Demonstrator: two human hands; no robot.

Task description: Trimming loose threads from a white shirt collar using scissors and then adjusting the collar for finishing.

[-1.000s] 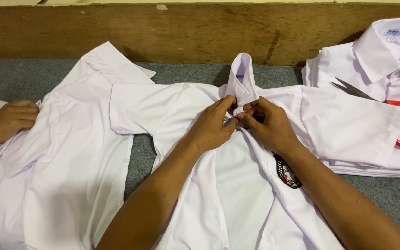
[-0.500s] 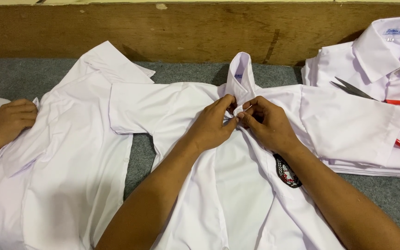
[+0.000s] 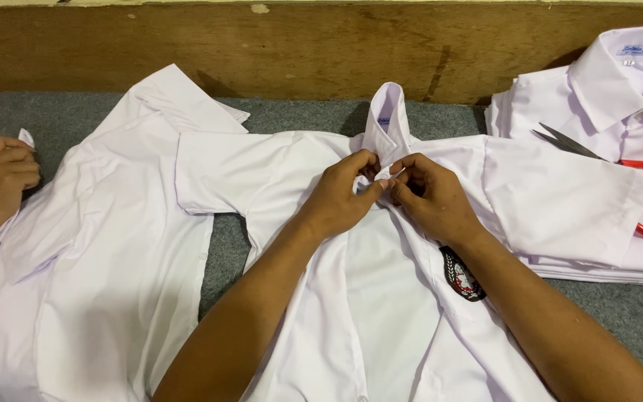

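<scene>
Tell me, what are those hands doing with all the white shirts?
A person's left hand and right hand pinch the cloth just below the collar of a white shirt spread flat on a grey table. Beside it, another person's hand rests on a second white shirt. To the right, red-handled scissors lie on a stack of folded shirts.
</scene>
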